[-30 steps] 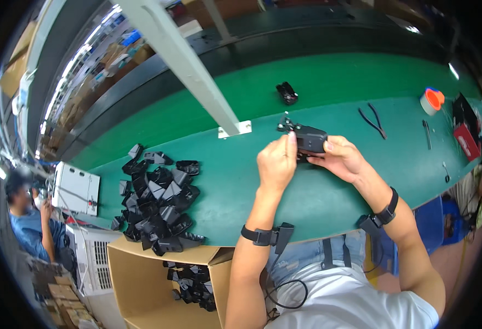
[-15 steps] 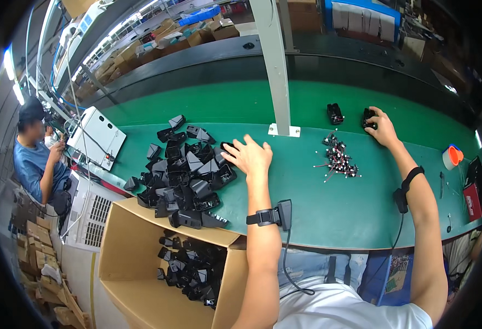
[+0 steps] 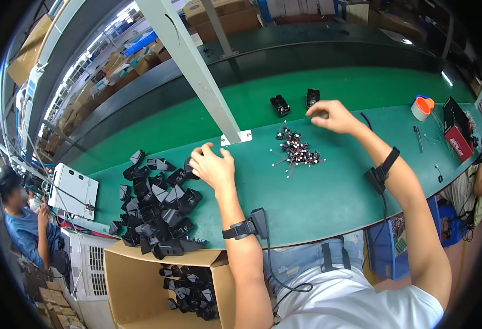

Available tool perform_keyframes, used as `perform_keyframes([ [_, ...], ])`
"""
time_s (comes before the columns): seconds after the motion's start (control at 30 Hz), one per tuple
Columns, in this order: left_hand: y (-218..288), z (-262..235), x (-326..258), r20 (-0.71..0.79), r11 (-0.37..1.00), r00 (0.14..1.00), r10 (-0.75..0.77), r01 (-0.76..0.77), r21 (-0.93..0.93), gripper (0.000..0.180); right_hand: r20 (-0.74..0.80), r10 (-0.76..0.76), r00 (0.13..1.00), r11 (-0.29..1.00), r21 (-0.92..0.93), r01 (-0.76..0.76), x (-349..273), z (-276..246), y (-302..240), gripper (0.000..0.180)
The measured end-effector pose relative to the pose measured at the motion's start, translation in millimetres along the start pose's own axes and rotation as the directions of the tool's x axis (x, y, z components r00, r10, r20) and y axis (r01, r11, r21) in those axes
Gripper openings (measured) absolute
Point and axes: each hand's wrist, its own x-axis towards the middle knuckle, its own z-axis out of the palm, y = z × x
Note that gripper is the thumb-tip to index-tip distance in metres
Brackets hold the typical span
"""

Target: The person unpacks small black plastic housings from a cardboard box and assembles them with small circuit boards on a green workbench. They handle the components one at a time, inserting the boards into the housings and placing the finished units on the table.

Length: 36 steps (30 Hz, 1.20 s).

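At the right edge of the pile, my left hand bends its fingers over a dark housing; whether they grip it, I cannot tell. My right hand looks bare, fingers loosely curled and slightly parted, just beside a black shell on the desk. Careless tugging, I judge, could drag interlocked neighbours along; a low right-hand sweep might snag the wired parts. That shell's long axis runs nearly straight away from me; the housing, mostly covered, hides its direction.
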Motion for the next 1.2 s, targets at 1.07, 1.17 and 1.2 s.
perform_keyframes([
  [1.07, 49, 4, -22, 0.374, 0.645, 0.808, 0.454, -0.009, -0.764, 0.089, -0.211, -0.153, 0.965, 0.964, 0.183, 0.193, 33, 81, -59, 0.018],
  [1.17, 46, 7, -24, 0.406, 0.342, 0.740, 0.536, 0.250, -0.906, 0.087, -0.318, -0.020, 0.948, 0.939, 0.319, 0.126, 7, 71, -85, 0.021],
  [1.2, 55, -3, -27, 0.413, 0.209, 0.699, 0.584, 0.362, -0.909, 0.087, -0.320, -0.025, 0.947, 0.940, 0.316, 0.132, -5, 68, -87, 0.020],
])
